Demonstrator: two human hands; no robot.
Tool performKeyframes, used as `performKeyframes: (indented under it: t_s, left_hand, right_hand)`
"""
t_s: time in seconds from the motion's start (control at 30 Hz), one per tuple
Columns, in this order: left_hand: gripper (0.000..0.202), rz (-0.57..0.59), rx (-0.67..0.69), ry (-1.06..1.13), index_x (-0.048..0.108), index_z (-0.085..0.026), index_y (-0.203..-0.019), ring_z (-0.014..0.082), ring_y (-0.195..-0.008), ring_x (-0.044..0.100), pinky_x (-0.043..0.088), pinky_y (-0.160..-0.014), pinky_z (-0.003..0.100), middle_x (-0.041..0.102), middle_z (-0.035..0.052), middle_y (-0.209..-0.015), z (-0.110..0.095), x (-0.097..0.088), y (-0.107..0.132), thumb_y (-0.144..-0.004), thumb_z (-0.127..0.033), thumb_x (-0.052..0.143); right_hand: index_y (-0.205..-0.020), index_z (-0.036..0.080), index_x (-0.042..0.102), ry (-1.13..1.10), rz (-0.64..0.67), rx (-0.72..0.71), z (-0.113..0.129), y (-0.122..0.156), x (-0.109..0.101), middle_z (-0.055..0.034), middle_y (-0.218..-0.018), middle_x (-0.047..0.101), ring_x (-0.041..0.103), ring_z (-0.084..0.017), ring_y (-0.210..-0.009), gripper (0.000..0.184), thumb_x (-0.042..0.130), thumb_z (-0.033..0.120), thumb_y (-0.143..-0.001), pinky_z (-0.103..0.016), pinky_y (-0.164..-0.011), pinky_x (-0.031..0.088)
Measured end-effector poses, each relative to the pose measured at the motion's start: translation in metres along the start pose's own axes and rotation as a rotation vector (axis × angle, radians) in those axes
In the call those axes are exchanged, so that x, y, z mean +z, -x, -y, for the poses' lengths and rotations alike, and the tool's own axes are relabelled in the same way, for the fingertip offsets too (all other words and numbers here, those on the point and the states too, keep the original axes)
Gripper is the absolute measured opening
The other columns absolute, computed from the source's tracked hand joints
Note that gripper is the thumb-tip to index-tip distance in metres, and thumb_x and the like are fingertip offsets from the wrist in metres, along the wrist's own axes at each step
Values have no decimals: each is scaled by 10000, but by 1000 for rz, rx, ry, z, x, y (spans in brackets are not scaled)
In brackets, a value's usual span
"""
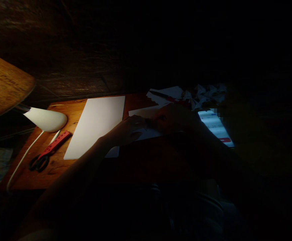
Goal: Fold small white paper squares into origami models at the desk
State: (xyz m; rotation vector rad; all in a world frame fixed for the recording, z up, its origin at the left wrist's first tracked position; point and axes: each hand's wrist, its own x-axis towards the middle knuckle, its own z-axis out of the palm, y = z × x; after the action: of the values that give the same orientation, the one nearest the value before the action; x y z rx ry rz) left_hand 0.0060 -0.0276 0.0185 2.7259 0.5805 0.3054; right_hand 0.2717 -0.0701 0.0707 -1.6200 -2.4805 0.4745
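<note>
The scene is very dark, lit only by a small lamp. My left hand point(130, 129) rests on a white paper sheet point(146, 113) on the wooden table point(68, 107), fingers curled as if pinching its edge. My right hand point(172, 118) lies close beside it on the same sheet, fingers bent; what they grip is lost in shadow. Both hands nearly touch each other over the paper.
A larger white sheet point(98, 125) lies to the left. Red-handled scissors point(49, 150) and a white lamp head point(46, 119) with its cord sit at the table's left. A lit phone point(216, 127) lies at the right. Crumpled papers point(198, 93) lie behind.
</note>
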Motion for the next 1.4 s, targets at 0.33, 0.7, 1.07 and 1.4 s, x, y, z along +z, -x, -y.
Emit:
performKeyframes:
  t_s: [0.33, 0.7, 1.07, 1.4]
  left_hand:
    - [447, 16, 0, -53, 670, -251, -1362, 299, -1343, 597, 530, -1123, 508, 643, 108, -1428, -6, -3, -2, -926, -157, 633]
    - [486, 10, -1, -43, 623, -198, -1398, 319, -1322, 580, 519, -1112, 521, 616, 154, -1396, -7, 0, -3, -914, -157, 600]
    - [245, -85, -50, -101, 668, -214, -1150, 305, -1196, 581, 525, -1042, 530, 622, 119, -1303, 12, 21, -7, -907, -235, 643]
    - [196, -208, -95, 1, 713, -205, -1130, 300, -1314, 589, 464, -1149, 589, 672, 135, -1337, 18, 19, -10, -1009, -272, 572]
  right_hand:
    - [-1109, 237, 863, 170, 32, 68, 14, 3, -3, -81, -930, 816, 664, -207, -740, 373, 536, 301, -940, -318, -672, 350]
    - [-1131, 126, 829, 261, 88, 101, 36, -5, 4, -206, -1027, 812, 755, -314, -927, 409, 503, 350, -1025, -368, -757, 465]
    - [-1234, 192, 769, 147, -8, 75, 29, -6, 16, -134, -1162, 804, 720, -265, -961, 398, 466, 297, -999, -351, -771, 418]
    - [-1213, 189, 727, 60, -86, 104, 17, -9, 24, -132, -1190, 791, 722, -287, -1037, 356, 521, 402, -1017, -332, -765, 397]
